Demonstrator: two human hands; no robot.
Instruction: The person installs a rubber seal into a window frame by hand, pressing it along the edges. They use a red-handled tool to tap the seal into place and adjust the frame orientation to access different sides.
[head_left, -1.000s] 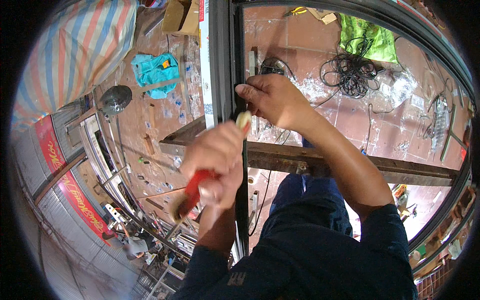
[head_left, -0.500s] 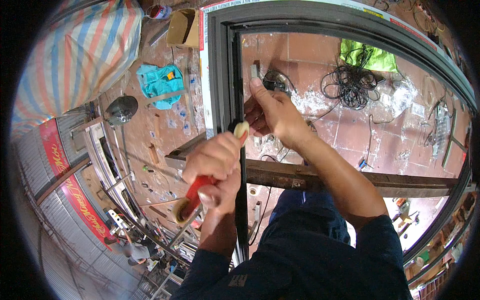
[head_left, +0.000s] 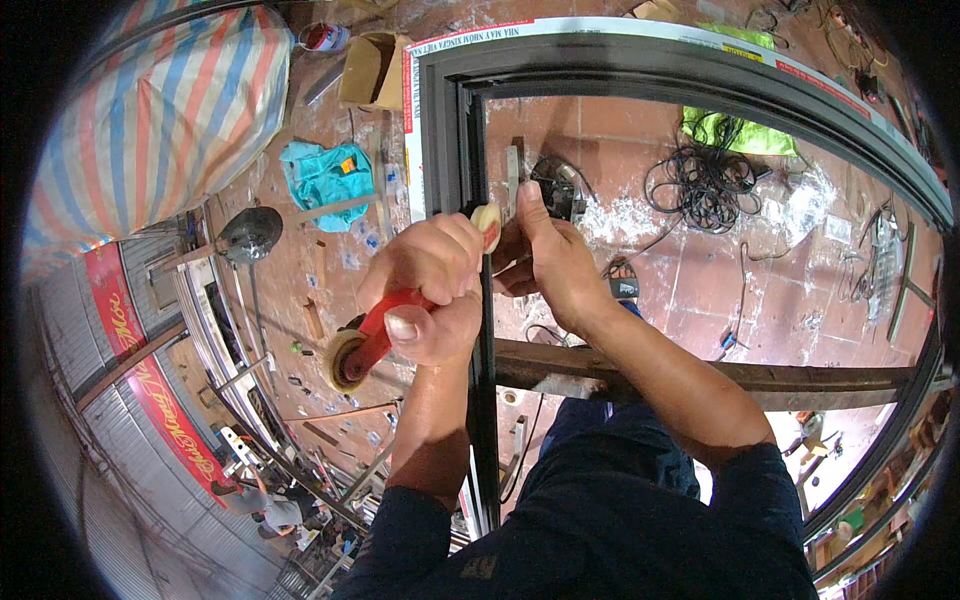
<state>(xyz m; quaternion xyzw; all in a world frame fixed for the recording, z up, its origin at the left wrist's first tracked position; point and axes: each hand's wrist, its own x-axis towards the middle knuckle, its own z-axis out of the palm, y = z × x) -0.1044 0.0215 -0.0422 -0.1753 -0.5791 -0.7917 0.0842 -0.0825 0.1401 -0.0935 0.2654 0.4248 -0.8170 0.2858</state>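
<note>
A dark metal door frame (head_left: 600,62) lies flat in front of me, its vertical bar (head_left: 484,420) running toward my body. My left hand (head_left: 430,290) is shut on a red-handled roller tool (head_left: 375,325). The tool has a cream wheel at each end, and the upper wheel (head_left: 487,220) sits against the bar. Just to the right of that wheel, my right hand (head_left: 555,265) grips the bar with its thumb pointing up along it. What lies under its fingers is hidden.
A rusty steel beam (head_left: 800,380) crosses under the frame. A coil of black cable (head_left: 705,180) and a green cloth (head_left: 735,135) lie on the tiled floor beyond. To the left are a striped tarp (head_left: 150,110), a cardboard box (head_left: 365,70) and a teal cloth (head_left: 325,175).
Both hands and the roller tool have moved up along the vertical bar, toward the frame's far corner. My right hand has closed in next to the upper wheel.
</note>
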